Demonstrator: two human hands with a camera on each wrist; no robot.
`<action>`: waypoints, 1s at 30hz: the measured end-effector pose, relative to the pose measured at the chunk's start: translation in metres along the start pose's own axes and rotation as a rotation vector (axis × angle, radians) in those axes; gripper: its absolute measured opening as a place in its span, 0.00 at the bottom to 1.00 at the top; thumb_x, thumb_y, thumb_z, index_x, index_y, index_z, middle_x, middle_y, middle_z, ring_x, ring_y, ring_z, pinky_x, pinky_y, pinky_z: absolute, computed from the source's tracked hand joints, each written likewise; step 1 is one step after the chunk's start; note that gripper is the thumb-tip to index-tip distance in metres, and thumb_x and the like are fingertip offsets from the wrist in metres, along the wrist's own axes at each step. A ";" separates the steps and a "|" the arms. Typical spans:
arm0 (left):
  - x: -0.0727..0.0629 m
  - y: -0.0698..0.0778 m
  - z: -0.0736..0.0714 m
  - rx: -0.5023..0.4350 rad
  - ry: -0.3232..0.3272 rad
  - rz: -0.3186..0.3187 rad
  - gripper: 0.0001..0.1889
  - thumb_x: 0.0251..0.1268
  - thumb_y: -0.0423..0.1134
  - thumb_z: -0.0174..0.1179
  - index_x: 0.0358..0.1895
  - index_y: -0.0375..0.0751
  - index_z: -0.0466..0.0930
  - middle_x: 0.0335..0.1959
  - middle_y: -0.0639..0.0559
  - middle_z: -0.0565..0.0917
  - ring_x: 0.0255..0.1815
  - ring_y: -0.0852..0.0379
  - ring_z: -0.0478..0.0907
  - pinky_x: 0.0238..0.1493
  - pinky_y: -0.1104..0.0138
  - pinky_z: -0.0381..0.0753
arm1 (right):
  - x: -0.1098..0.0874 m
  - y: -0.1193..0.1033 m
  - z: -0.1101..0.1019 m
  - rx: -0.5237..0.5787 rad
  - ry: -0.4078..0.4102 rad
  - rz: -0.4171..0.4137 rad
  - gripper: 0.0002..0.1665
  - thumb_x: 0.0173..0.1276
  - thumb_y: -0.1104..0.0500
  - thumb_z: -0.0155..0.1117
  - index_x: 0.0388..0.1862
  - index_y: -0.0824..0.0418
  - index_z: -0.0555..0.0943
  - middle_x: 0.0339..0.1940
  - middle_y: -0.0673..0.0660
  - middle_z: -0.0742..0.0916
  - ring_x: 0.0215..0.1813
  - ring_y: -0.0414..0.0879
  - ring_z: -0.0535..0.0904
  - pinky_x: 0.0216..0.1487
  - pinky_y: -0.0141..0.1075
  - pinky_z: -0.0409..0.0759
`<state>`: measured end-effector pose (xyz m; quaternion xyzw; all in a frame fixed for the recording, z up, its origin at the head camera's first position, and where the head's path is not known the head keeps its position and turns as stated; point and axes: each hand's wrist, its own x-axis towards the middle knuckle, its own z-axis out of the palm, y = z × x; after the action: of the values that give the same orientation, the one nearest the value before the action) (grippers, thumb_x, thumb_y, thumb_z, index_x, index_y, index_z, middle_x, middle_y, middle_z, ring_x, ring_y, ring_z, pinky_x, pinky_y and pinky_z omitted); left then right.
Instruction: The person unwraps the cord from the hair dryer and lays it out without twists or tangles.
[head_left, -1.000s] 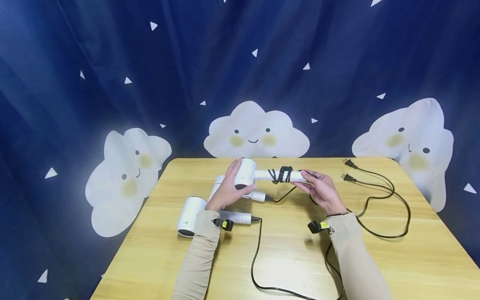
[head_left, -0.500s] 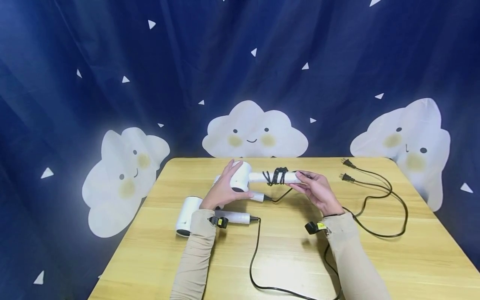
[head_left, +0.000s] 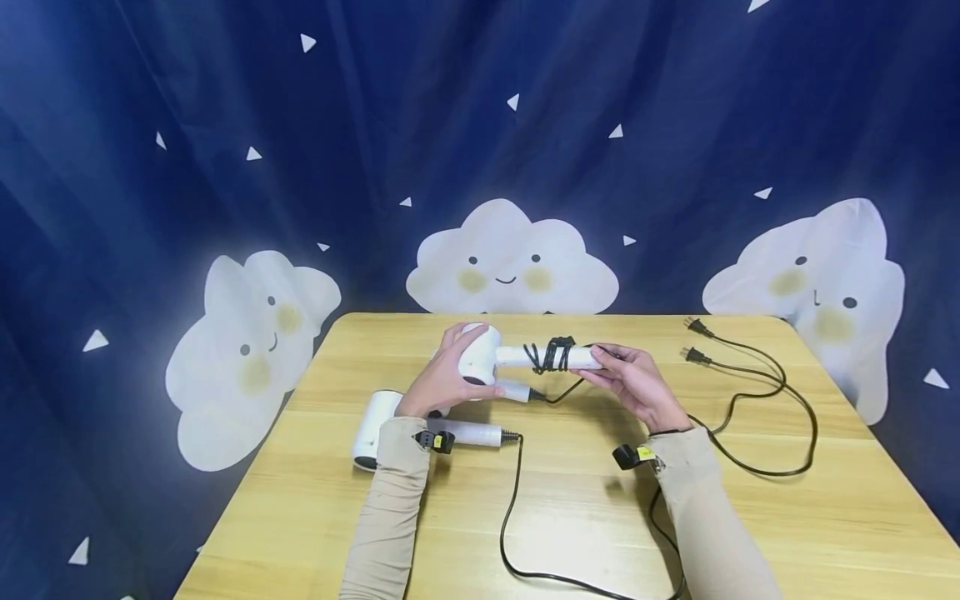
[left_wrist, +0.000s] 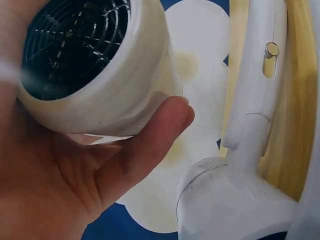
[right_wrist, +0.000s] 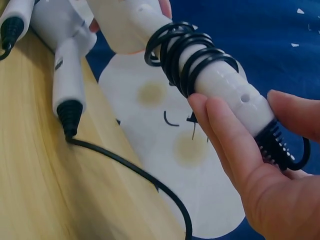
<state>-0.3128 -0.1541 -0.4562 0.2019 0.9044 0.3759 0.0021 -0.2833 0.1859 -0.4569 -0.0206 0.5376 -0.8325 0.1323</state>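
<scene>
Between both hands a white hair dryer (head_left: 480, 357) is held over the table, its handle (right_wrist: 225, 82) pointing right. Its black cord (right_wrist: 185, 55) is coiled round that handle. My left hand (head_left: 444, 379) grips the dryer's head, thumb below; in the left wrist view the head shows a dark round grille (left_wrist: 75, 45). At the handle's end my right hand (head_left: 633, 382) holds it between thumb and fingers, beside the black cord sleeve (right_wrist: 274, 145). A second hair dryer (head_left: 513, 390) lies beneath, partly hidden by the left hand. Nearer me lies a third hair dryer (head_left: 375, 429), partly behind the left sleeve.
Two black plugs (head_left: 697, 356) lie at the back right of the wooden table (head_left: 585, 517), with their cords looping forward. One black cord (head_left: 513, 508) curves from the nearest dryer towards the front edge. A blue curtain (head_left: 480, 150) with clouds hangs behind.
Both hands and the held hair dryer have shifted slightly left and a little down since one second ago. The grip is the same, and the two dryers on the table stay put.
</scene>
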 end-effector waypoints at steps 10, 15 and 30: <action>-0.002 0.000 -0.002 -0.010 0.007 0.023 0.58 0.38 0.62 0.81 0.79 0.71 0.60 0.83 0.48 0.53 0.66 0.39 0.74 0.55 0.44 0.81 | -0.003 -0.003 -0.012 -0.024 -0.144 0.028 0.11 0.79 0.65 0.57 0.57 0.66 0.75 0.54 0.58 0.83 0.52 0.49 0.90 0.57 0.33 0.85; -0.004 0.001 -0.006 -0.038 0.020 0.053 0.57 0.37 0.62 0.82 0.78 0.72 0.62 0.82 0.48 0.55 0.64 0.40 0.75 0.54 0.46 0.82 | -0.005 -0.007 -0.029 -0.042 -0.322 0.003 0.17 0.86 0.58 0.43 0.61 0.62 0.76 0.59 0.55 0.84 0.58 0.49 0.87 0.60 0.39 0.85; -0.005 0.012 -0.002 -0.013 -0.028 0.067 0.56 0.40 0.59 0.82 0.78 0.78 0.59 0.83 0.49 0.54 0.68 0.37 0.72 0.56 0.44 0.79 | 0.005 0.008 -0.045 -0.162 -0.145 0.063 0.28 0.84 0.49 0.50 0.74 0.62 0.70 0.56 0.45 0.88 0.55 0.40 0.83 0.54 0.34 0.85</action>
<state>-0.3038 -0.1496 -0.4473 0.2375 0.8944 0.3790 0.0034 -0.2947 0.2215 -0.4832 -0.0746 0.5924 -0.7781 0.1949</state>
